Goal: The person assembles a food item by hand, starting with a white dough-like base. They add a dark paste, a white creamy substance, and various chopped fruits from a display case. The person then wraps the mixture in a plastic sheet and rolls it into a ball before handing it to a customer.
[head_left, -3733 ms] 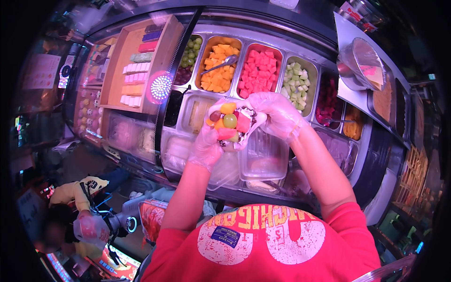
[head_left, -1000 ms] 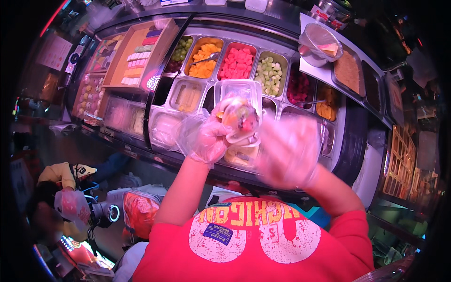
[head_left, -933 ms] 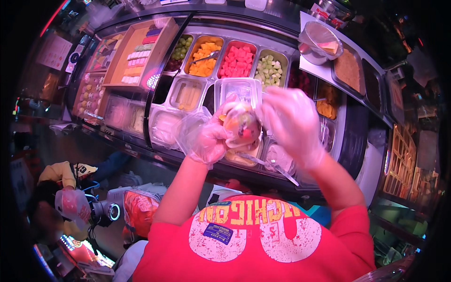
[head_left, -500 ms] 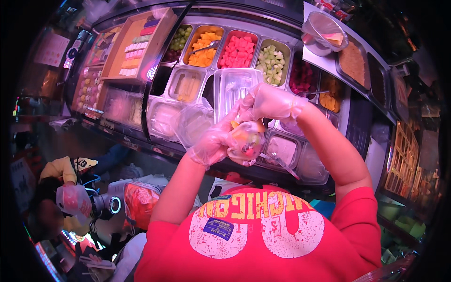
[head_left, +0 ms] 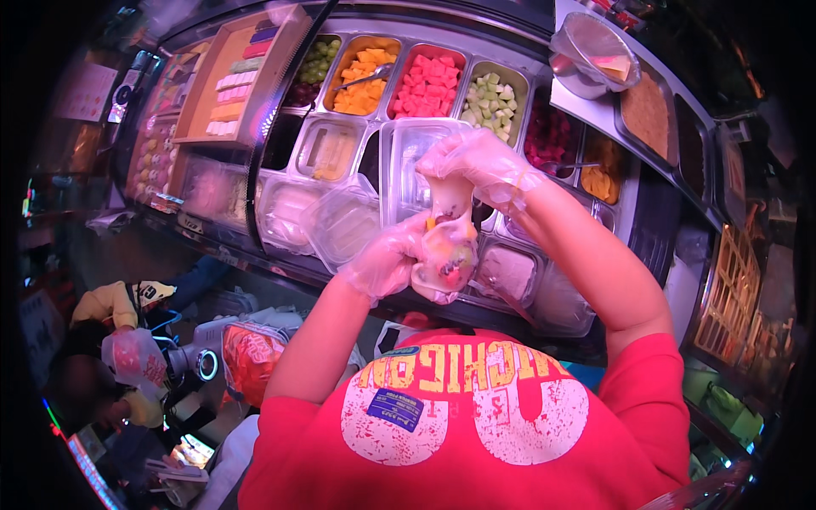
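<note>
A thin, stretchy whitish wrapper [head_left: 451, 200] with red, green and dark fruit pieces showing through it hangs between my gloved hands. My left hand [head_left: 387, 262] cups its lower, rounded part from the left, with fingers closed round it. Higher up, my right hand [head_left: 480, 166] pinches the upper edge and draws it out into a long flap with dark specks. Behind the hands lies an open clear plastic box [head_left: 396, 174], partly covered by my right hand. Its clear lid [head_left: 342, 228] lies tilted to the left.
Metal pans of orange cubes [head_left: 364, 81], pink-red cubes [head_left: 427, 81] and pale green cubes [head_left: 490, 104] line the far side. A wooden tray of colourful bars [head_left: 240, 81] stands at the left. At the back right is a bag-lined container [head_left: 592, 51]. Another person [head_left: 119, 319] is at lower left.
My right hand has pulled up and slightly away from my left, stretching the wrapper into a long flap. My left hand stays round the lower part. The view has shifted slightly.
</note>
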The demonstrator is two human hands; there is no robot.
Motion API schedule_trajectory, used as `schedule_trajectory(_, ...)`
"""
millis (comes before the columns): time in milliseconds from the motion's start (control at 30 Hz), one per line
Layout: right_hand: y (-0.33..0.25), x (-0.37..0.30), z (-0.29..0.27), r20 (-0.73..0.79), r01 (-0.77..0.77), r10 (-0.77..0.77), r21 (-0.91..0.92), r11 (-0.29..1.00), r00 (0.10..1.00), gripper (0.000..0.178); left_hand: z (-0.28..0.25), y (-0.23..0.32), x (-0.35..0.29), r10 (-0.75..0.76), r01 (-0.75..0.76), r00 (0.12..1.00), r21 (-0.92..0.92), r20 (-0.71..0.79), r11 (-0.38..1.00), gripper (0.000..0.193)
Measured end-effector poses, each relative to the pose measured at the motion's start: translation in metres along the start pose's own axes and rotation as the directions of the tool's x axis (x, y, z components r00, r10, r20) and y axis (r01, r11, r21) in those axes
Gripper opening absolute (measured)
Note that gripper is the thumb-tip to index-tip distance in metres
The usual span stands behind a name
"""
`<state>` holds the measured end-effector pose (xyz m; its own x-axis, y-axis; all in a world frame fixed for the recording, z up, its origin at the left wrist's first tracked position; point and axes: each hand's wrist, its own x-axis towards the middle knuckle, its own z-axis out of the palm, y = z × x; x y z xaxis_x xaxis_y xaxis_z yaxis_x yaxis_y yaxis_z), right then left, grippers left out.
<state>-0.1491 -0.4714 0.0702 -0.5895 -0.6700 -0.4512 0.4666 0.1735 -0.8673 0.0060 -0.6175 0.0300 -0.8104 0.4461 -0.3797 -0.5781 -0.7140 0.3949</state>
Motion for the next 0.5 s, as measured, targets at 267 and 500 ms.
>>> schedule_trajectory(267,-0.014,-0.040,0.013,0.021,0.253,-0.252,-0.026,0.967,0.967,0.018,-0.008,0.007,0.021,-0.017,0.016,1.000,-0.222,-0.003,0.975,0.063)
schedule_trajectory(500,0.001,-0.095,0.012,0.506,0.617,-0.727,-0.774,-0.144,0.465,0.033,-0.010,-0.006,0.023,0.160,-0.147,0.987,-0.427,-0.006,0.892,0.062)
